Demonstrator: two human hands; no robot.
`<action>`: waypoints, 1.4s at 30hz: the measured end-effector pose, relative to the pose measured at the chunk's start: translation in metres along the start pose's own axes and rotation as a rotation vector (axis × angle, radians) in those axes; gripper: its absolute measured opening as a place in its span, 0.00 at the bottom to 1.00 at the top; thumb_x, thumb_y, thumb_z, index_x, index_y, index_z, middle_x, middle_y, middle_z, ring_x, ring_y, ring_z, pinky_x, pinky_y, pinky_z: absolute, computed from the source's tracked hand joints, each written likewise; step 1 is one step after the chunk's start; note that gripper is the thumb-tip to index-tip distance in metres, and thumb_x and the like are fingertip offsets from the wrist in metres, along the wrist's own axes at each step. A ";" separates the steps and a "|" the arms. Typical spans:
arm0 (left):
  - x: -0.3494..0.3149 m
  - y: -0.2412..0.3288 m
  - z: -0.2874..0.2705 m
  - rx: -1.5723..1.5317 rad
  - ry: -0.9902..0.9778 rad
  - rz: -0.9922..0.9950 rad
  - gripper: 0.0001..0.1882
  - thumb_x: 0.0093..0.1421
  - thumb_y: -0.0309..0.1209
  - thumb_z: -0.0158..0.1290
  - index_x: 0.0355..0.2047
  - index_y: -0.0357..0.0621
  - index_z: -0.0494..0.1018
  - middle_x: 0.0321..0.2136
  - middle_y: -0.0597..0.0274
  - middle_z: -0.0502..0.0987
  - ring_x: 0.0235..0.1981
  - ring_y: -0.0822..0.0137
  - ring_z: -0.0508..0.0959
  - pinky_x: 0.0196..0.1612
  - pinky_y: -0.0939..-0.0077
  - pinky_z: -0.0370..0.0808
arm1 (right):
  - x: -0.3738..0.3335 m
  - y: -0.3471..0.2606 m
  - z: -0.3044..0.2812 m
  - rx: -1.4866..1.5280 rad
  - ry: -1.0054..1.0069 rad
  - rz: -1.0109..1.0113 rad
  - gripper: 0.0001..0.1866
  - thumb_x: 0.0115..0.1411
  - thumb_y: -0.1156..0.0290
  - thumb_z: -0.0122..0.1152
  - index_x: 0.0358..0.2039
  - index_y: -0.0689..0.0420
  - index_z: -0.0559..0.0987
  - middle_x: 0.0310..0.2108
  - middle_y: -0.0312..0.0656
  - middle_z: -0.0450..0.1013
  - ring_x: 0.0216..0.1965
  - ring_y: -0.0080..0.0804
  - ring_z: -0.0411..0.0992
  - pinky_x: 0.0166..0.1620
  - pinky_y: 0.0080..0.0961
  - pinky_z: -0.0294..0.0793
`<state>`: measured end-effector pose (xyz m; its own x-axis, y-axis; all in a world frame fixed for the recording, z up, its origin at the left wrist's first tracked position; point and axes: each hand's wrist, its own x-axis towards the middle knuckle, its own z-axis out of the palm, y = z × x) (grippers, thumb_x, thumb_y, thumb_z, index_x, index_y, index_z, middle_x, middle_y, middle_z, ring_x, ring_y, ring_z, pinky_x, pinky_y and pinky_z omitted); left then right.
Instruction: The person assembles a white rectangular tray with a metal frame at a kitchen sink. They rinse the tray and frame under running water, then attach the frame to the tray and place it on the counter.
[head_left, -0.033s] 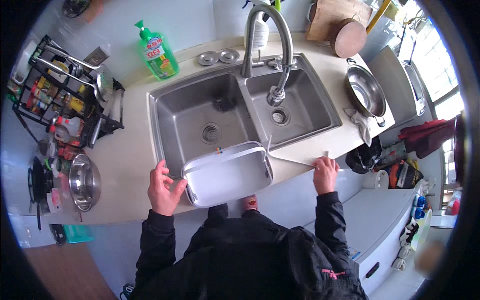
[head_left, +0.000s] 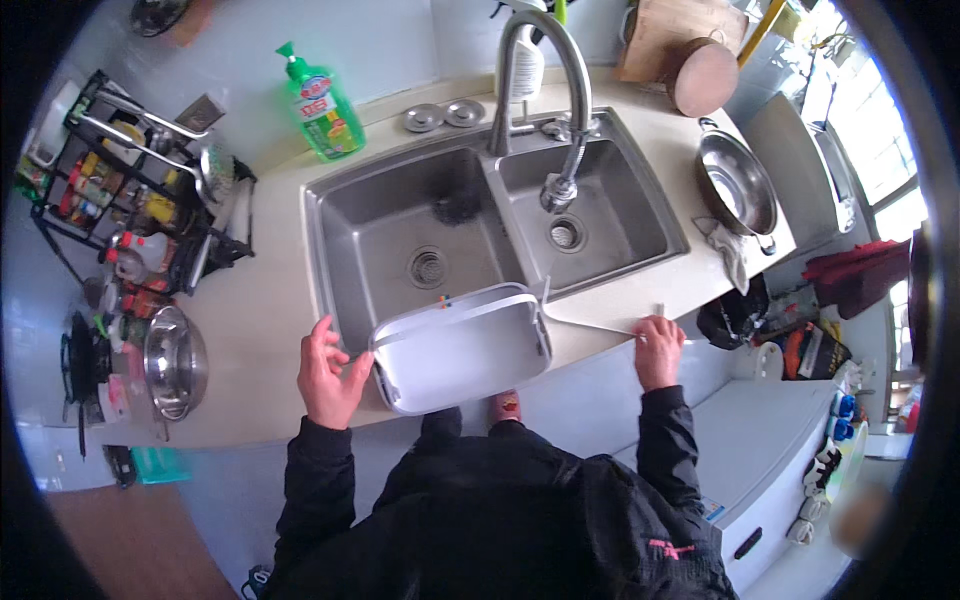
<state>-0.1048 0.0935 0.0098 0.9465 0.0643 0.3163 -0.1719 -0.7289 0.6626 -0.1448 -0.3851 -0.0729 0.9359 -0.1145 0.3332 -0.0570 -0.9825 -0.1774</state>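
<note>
A white rectangular plastic container [head_left: 460, 362] with rounded corners lies at the counter's front edge, its open side up and a pale band along its far rim. My left hand [head_left: 330, 378] is by its left end, fingers apart, with the thumb tip at the rim; whether it touches cannot be made out. To the right of the container, my right hand [head_left: 659, 352] pinches the end of a thin white strip [head_left: 590, 326]. That strip runs left along the counter to the container's right corner, where it bends upward.
Behind the container is a double-bowl steel sink [head_left: 415, 215] with a tall faucet [head_left: 505, 90]. Left stand a green soap bottle [head_left: 328, 112], a black rack [head_left: 140, 180] and a steel bowl [head_left: 175, 365]. At right are a steel pan [head_left: 738, 180] and a cloth [head_left: 726, 255].
The whole view has shifted slightly. Both hands keep their places relative to the container and the strip.
</note>
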 end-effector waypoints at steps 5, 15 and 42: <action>0.018 0.010 -0.023 -0.117 0.197 0.000 0.24 0.56 0.24 0.57 0.53 0.41 0.67 0.36 0.59 0.72 0.25 0.74 0.73 0.26 0.81 0.71 | 0.005 -0.002 -0.030 0.454 0.117 0.167 0.08 0.53 0.84 0.57 0.34 0.61 0.72 0.32 0.45 0.71 0.37 0.42 0.70 0.42 0.33 0.69; -0.034 0.030 -0.019 -0.251 -0.202 -0.122 0.13 0.59 0.22 0.52 0.45 0.39 0.74 0.28 0.63 0.76 0.24 0.76 0.76 0.27 0.83 0.73 | 0.027 -0.107 -0.117 0.729 -0.454 -0.459 0.10 0.48 0.82 0.61 0.33 0.56 0.78 0.28 0.39 0.71 0.32 0.36 0.70 0.36 0.30 0.65; -0.044 -0.007 -0.010 -0.205 -0.318 -0.587 0.10 0.61 0.20 0.46 0.40 0.40 0.76 0.32 0.57 0.77 0.25 0.70 0.80 0.25 0.79 0.75 | 0.034 -0.162 -0.065 0.606 -0.442 -0.455 0.17 0.44 0.80 0.60 0.37 0.53 0.80 0.27 0.35 0.68 0.33 0.32 0.69 0.36 0.30 0.62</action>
<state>-0.1480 0.1025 -0.0025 0.9273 0.1830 -0.3264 0.3739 -0.4896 0.7877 -0.1267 -0.2399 0.0274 0.8792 0.4601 0.1239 0.4311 -0.6574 -0.6181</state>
